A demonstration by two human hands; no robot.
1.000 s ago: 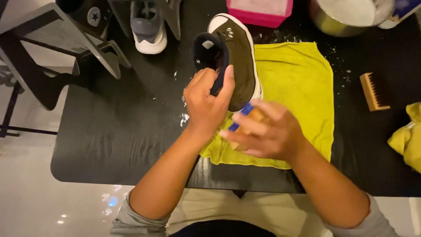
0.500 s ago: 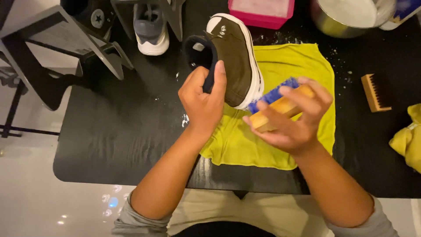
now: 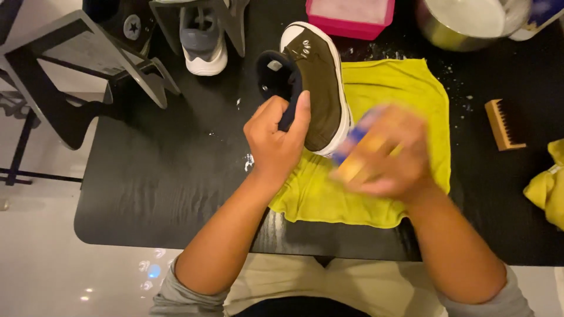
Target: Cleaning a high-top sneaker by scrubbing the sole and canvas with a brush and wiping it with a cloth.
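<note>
The black table (image 3: 147,176) fills most of the frame. On it, at centre right, lies a yellow cloth (image 3: 405,94), and the olive high-top shoe (image 3: 317,88) stands tipped on its side at the cloth's left edge, toe towards the top of the frame. The left hand (image 3: 276,141) is closed around the shoe's dark heel collar, thumb pressed on the olive side. The right hand (image 3: 382,155), blurred with motion at centre right, grips a wooden brush with blue bristles (image 3: 355,149) just beside the white sole rim. This looks like the scrubbing step, worked along the sole edge; a next stroke would call for the left hand's firm hold and the bristles kept on the rubber.

At the top right a metal bowl (image 3: 464,26) holds something pale, perhaps foam; I cannot tell. Beside it, at top centre, a pink tub (image 3: 349,17) shows pale contents. 1 grey sneaker (image 3: 202,35) sits at the upper left, and a small wooden brush (image 3: 502,123) lies at the right.
</note>
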